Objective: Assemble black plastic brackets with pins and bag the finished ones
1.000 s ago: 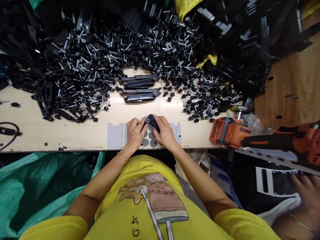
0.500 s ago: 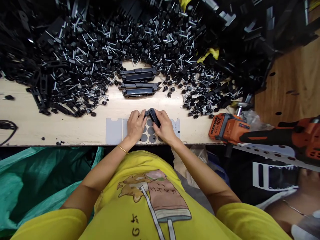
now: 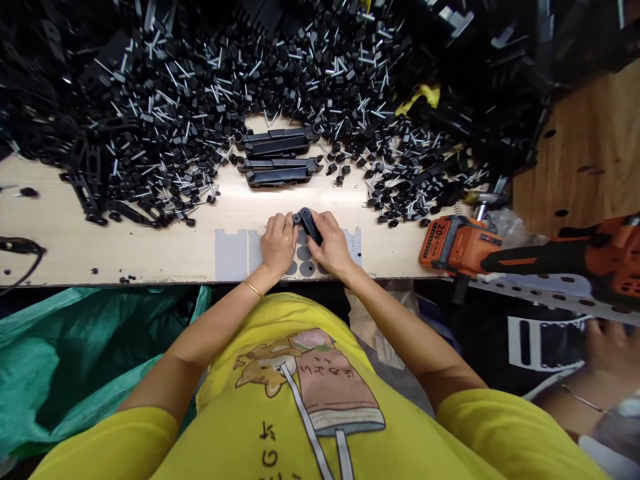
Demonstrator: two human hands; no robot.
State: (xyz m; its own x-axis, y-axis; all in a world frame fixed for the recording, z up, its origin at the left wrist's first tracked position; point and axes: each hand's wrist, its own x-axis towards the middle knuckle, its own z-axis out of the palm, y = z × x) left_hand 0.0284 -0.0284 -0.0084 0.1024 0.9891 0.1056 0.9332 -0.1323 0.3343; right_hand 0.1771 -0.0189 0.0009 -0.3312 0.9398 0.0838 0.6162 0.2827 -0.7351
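Note:
My left hand (image 3: 279,245) is closed, its fingertips pinching the small round end of a black plastic part (image 3: 297,218). Against it, my right hand (image 3: 330,245) grips a longer black plastic bar (image 3: 313,229) with a rounded, holed end. The two pieces touch or nearly touch between my hands; whether they are joined I cannot tell. Beneath my hands lies a grey plate (image 3: 231,255) with darker round spots, partly covered by my fingers. Beyond it, several black folding arm pieces (image 3: 280,175) lie side by side on the pale wooden bench (image 3: 170,257).
A large heap of black knobs with metal pins (image 3: 235,80) spreads across the back. At right lies an orange power tool (image 3: 460,247). A green sack (image 3: 100,353) hangs open below the bench at left. Another person's hand (image 3: 613,350) shows at lower right.
The view has shifted slightly, so the bench sits a little higher in the picture. Both hands keep the same hold on the black pieces. The other person's hand has moved up.

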